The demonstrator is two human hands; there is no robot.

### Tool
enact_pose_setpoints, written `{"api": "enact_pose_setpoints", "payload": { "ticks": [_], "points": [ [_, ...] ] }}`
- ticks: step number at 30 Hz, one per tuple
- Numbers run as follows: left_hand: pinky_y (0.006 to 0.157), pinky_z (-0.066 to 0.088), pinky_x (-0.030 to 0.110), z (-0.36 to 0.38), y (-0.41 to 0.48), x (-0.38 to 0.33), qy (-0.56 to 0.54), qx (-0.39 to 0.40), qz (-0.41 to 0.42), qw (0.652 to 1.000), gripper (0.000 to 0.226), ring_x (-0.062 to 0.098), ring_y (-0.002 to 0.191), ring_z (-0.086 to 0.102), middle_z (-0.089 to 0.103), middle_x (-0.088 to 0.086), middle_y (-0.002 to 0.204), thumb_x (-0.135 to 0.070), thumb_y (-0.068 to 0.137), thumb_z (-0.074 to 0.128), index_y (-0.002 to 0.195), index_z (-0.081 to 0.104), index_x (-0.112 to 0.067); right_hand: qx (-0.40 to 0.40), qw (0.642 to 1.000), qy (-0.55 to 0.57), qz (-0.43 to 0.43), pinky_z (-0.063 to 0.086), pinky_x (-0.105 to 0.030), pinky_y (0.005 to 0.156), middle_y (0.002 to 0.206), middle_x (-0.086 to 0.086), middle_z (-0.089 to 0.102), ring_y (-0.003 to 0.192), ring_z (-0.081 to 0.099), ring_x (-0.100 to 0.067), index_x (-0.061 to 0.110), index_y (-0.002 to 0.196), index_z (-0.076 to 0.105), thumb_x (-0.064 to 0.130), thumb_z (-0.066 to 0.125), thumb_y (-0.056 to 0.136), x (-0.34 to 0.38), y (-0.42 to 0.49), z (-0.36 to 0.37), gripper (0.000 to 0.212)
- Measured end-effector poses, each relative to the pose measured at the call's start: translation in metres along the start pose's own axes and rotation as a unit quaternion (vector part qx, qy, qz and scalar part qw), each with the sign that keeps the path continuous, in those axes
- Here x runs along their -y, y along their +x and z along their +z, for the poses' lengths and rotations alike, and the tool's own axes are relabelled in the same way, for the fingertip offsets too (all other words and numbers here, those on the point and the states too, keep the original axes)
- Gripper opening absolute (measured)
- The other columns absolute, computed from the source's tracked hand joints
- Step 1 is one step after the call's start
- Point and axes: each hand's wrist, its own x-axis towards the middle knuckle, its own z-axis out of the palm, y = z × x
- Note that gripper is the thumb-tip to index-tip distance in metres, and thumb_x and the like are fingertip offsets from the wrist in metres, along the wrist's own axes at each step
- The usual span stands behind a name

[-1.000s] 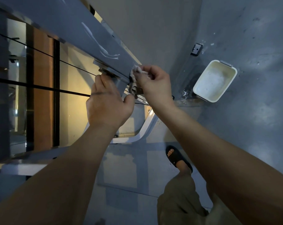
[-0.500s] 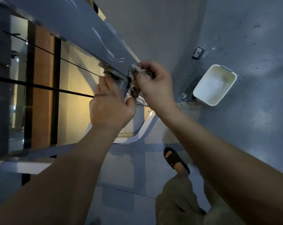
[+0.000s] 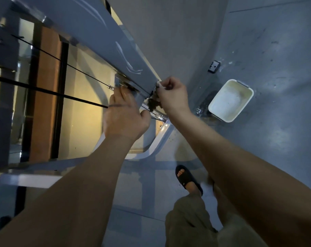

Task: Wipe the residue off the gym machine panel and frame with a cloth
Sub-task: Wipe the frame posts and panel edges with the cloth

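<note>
The right hand [image 3: 173, 98] pinches the cloth [image 3: 153, 102] at the panel [image 3: 90, 27] end; the left hand [image 3: 126, 116] grips the frame [image 3: 139, 98] just beside it.

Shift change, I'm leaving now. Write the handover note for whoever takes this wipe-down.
Left hand grips the lower end of the panel.
Right hand pinches the cloth against that end's corner.
Cloth underside is soiled brown; white tub sits on the floor, right.
Done: cannot tell.
Left: white streaks higher on the panel, then the frame.
</note>
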Motion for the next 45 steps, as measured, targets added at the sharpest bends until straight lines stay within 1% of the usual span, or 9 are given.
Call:
{"api": "enact_pose_setpoints", "payload": {
  "ticks": [3, 6, 10, 16, 21, 27, 32, 39, 45],
  "points": [
    [0.086, 0.051, 0.048, 0.001, 0.000, 0.001, -0.015, 0.001, -0.002, 1.000, 0.075, 0.038, 0.126, 0.047, 0.039, 0.021, 0.144, -0.045, 0.087, 0.050, 0.143, 0.031, 0.002, 0.047, 0.997, 0.041, -0.053, 0.051, -0.034, 0.057, 0.068, -0.006, 0.060, 0.064, 0.057, -0.019, 0.010, 0.078, 0.057, 0.004, 0.068, 0.093, 0.016, -0.016, 0.003, 0.020],
    [0.086, 0.050, 0.047, -0.001, 0.000, 0.002, -0.011, 0.003, 0.002, 1.000, 0.075, 0.038, 0.127, 0.046, 0.037, 0.021, 0.146, -0.046, 0.088, 0.049, 0.144, 0.031, 0.002, 0.106, 0.990, 0.082, -0.039, 0.050, -0.024, 0.050, 0.071, -0.004, 0.059, 0.060, 0.058, -0.015, 0.002, 0.094, 0.060, 0.001, 0.068, 0.092, 0.020, -0.021, -0.013, 0.008],
    [0.088, 0.051, 0.048, -0.002, -0.001, 0.002, -0.008, 0.013, 0.004, 1.000, 0.075, 0.039, 0.130, 0.044, 0.036, 0.023, 0.149, -0.043, 0.089, 0.046, 0.145, 0.030, 0.004, 0.108, 0.976, 0.184, 0.048, 0.050, -0.022, 0.052, 0.091, -0.013, 0.062, 0.065, 0.065, -0.014, 0.004, 0.109, 0.055, 0.008, 0.064, 0.077, 0.008, -0.018, -0.029, 0.034],
    [0.086, 0.051, 0.048, -0.002, -0.003, 0.001, -0.030, 0.004, 0.003, 1.000, 0.073, 0.040, 0.128, 0.046, 0.039, 0.023, 0.145, -0.037, 0.088, 0.053, 0.144, 0.032, 0.006, 0.057, 0.996, 0.033, -0.055, 0.051, -0.019, 0.063, 0.100, -0.002, 0.063, 0.075, 0.064, -0.004, 0.019, 0.108, 0.055, -0.017, 0.047, 0.086, -0.004, -0.015, -0.012, 0.042],
    [0.078, 0.051, 0.047, -0.001, -0.003, 0.002, -0.031, -0.008, 0.010, 0.999, 0.072, 0.039, 0.118, 0.051, 0.043, 0.022, 0.137, -0.038, 0.087, 0.056, 0.141, 0.034, 0.006, 0.010, 0.990, -0.072, -0.121, 0.059, -0.037, 0.077, 0.111, -0.017, 0.062, 0.095, 0.066, -0.026, 0.041, 0.097, 0.057, 0.007, 0.048, 0.077, -0.011, -0.015, -0.002, 0.041],
    [0.080, 0.053, 0.048, -0.002, -0.003, 0.002, -0.028, -0.004, 0.008, 1.000, 0.073, 0.039, 0.119, 0.050, 0.042, 0.022, 0.138, -0.039, 0.086, 0.051, 0.142, 0.032, 0.005, 0.004, 0.983, -0.095, -0.156, 0.052, -0.021, 0.085, 0.108, -0.003, 0.061, 0.100, 0.063, -0.008, 0.022, 0.101, 0.061, 0.014, 0.073, 0.087, -0.021, -0.016, -0.005, 0.020],
    [0.085, 0.055, 0.049, -0.002, -0.002, 0.001, -0.014, 0.001, 0.002, 1.000, 0.075, 0.038, 0.125, 0.048, 0.038, 0.023, 0.146, -0.041, 0.087, 0.047, 0.145, 0.029, 0.004, -0.065, 0.987, -0.058, -0.138, 0.059, -0.042, 0.078, 0.094, -0.005, 0.067, 0.090, 0.067, -0.019, 0.029, 0.090, 0.067, 0.018, 0.068, 0.092, -0.021, -0.013, 0.005, 0.011],
    [0.084, 0.053, 0.046, -0.001, -0.002, 0.002, -0.027, -0.005, 0.003, 1.000, 0.072, 0.037, 0.125, 0.048, 0.040, 0.020, 0.142, -0.040, 0.087, 0.051, 0.142, 0.032, 0.002, -0.044, 0.987, -0.047, -0.145, 0.044, -0.006, 0.081, 0.109, -0.006, 0.065, 0.095, 0.062, 0.004, 0.024, 0.107, 0.068, 0.014, 0.067, 0.096, -0.020, -0.025, 0.008, 0.015],
    [0.080, 0.050, 0.044, 0.000, -0.002, 0.003, -0.039, -0.024, 0.013, 0.999, 0.072, 0.035, 0.121, 0.049, 0.042, 0.016, 0.135, -0.042, 0.087, 0.058, 0.141, 0.033, -0.001, -0.058, 0.988, 0.004, -0.140, 0.058, -0.040, 0.084, 0.098, -0.008, 0.069, 0.094, 0.069, -0.022, 0.034, 0.091, 0.071, 0.023, 0.067, 0.096, 0.001, -0.031, 0.021, 0.012]
  ]
}}
